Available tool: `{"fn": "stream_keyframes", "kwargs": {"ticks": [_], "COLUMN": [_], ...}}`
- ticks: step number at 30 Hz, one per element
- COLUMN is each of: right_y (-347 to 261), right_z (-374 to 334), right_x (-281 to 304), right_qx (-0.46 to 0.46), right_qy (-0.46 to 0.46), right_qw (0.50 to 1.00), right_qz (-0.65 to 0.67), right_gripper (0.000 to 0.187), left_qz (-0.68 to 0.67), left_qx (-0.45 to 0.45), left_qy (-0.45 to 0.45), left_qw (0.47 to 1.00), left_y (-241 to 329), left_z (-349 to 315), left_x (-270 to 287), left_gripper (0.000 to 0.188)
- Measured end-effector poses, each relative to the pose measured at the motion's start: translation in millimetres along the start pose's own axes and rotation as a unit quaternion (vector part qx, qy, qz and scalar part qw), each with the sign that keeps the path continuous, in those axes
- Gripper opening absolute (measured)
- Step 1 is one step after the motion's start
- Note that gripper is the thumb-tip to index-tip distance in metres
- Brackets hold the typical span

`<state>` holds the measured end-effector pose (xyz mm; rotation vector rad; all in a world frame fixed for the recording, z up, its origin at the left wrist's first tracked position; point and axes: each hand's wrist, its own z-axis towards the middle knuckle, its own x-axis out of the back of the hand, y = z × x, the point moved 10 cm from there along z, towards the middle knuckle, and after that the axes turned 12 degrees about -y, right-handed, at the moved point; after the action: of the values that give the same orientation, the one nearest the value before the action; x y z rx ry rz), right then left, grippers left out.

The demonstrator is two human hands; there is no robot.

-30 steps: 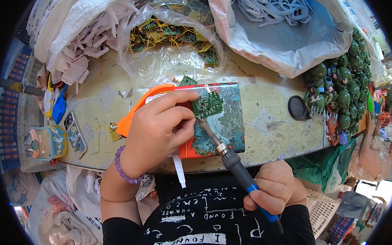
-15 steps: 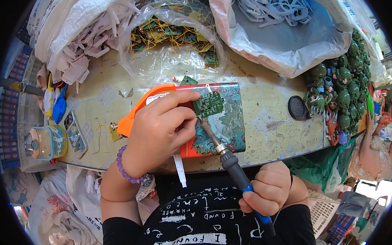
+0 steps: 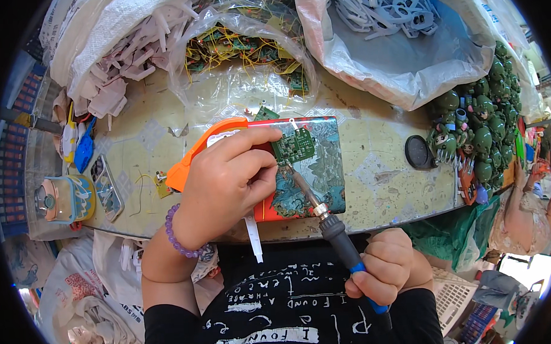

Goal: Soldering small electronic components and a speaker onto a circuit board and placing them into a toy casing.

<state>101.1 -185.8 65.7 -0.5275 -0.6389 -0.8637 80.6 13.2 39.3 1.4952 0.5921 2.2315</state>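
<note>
One blue-and-black soldering iron, gripped in the closed right hand, tip near the lower edge of a green circuit board, left hand curled at its left side, grip unclear, red-and-teal box beneath on the bench

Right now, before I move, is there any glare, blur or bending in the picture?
In the head view, the near edge of the worktable bows and the outer rim falls to black; in the head view, glare streaks the clear plastic bag; in the head view, the soldering iron and green circuit board look fairly sharp, though fine board details are too small to read.
</note>
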Motion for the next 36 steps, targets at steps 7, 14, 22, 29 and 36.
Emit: {"fn": "stream_keyframes", "kwargs": {"ticks": [7,14,22,29,36], "right_y": [2,3,30,70,126], "right_z": [-2,-15,-46,-57,-32], "right_x": [3,11,35,32,-9], "right_qx": [-0.022,-0.044,-0.159,-0.252,-0.313], "right_qy": [0.002,0.036,0.178,0.308,0.405], "right_qw": [1.0,0.998,0.968,0.916,0.808], "right_qz": [-0.011,-0.039,-0.075,0.041,0.292], "right_gripper": [0.03,0.032,0.024,0.021,0.025], "left_qz": [-0.007,-0.047,-0.112,-0.117,-0.065], "left_qx": [0.008,0.022,0.096,0.083,0.064], "left_qy": [0.001,-0.01,-0.011,0.017,0.035], "left_qw": [1.0,0.999,0.989,0.99,0.995], "left_y": [-1,-9,-35,-32,-22], "left_z": [0,-4,-34,-37,-21], "left_x": [0,3,20,13,11], "left_gripper": [0.012,0.023,0.031,0.017,0.01]}}
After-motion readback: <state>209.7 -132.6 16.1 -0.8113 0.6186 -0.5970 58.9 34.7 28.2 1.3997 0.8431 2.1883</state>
